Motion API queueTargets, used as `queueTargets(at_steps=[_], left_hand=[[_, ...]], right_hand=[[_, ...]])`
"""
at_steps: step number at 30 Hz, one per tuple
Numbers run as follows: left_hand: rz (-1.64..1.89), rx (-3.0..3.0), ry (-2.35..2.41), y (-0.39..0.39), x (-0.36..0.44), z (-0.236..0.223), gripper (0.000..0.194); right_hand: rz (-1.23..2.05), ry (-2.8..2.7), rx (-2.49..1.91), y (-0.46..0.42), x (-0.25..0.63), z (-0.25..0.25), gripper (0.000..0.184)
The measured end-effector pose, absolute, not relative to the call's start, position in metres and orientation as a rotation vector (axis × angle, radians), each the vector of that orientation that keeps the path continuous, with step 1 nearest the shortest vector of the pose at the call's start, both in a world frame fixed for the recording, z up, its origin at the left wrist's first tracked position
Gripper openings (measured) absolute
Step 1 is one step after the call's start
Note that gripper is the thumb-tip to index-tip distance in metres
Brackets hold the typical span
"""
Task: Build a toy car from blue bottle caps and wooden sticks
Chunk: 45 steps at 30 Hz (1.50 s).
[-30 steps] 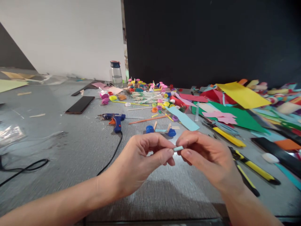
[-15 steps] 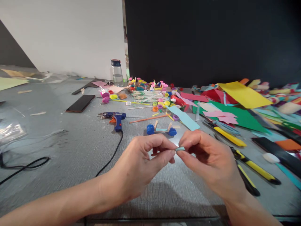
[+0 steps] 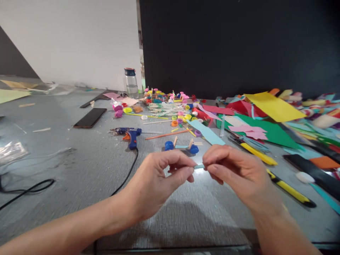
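A small light-blue paper strip (image 3: 199,166) spans the gap between my fingertips. My left hand (image 3: 154,187) pinches its left end between thumb and forefinger. The right end is in the closed fingers of my right hand (image 3: 244,179), which hide part of it. Just beyond the hands sits a small craft piece with blue bottle caps (image 3: 169,145), wooden sticks and a light-blue strip. A blue glue gun (image 3: 134,136) lies on its side to the left of that piece.
On the right are yellow-handled cutters (image 3: 292,191), a yellow knife (image 3: 259,153) and coloured paper (image 3: 275,107). Bottle caps and sticks (image 3: 164,109) lie heaped at the back near a water bottle (image 3: 131,85). A phone (image 3: 90,118) and the glue gun's cable (image 3: 127,175) are leftward.
The paper strip, earlier showing a short piece between the fingers, now stretches across a wider gap. My right hand has shifted slightly right, and my left hand slightly left.
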State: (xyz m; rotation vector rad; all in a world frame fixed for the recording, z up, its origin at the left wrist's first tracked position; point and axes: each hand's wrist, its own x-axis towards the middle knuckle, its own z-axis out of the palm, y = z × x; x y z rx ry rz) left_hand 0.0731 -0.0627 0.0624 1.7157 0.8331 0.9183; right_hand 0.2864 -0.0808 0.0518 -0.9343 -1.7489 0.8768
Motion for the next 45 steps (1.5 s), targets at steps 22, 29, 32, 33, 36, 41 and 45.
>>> queueTargets(at_steps=[22, 29, 32, 33, 36, 41, 45], left_hand=[[1.028, 2.105, 0.748, -0.063, 0.078, 0.050, 0.020], [1.076, 2.256, 0.758, -0.069, 0.078, 0.052, 0.023], [1.069, 2.291, 0.732, -0.069, 0.078, 0.052, 0.012], [1.071, 2.294, 0.726, -0.069, 0.078, 0.052, 0.010], [1.104, 2.293, 0.704, -0.068, 0.078, 0.051, 0.011], [1.116, 2.289, 0.713, -0.067, 0.079, 0.050, 0.012], [1.122, 2.273, 0.710, -0.067, 0.080, 0.046, 0.013]], right_hand=[[0.843, -1.861, -1.107, -0.089, 0.280, 0.058, 0.011], [0.760, -1.906, -1.098, -0.094, 0.277, 0.061, 0.013], [0.739, -1.924, -1.074, -0.095, 0.276, 0.062, 0.014], [0.732, -1.927, -1.074, -0.096, 0.276, 0.062, 0.013], [0.715, -1.938, -1.076, -0.098, 0.275, 0.062, 0.013], [0.729, -1.942, -1.087, -0.099, 0.274, 0.061, 0.014], [0.749, -1.944, -1.084, -0.098, 0.274, 0.061, 0.014]])
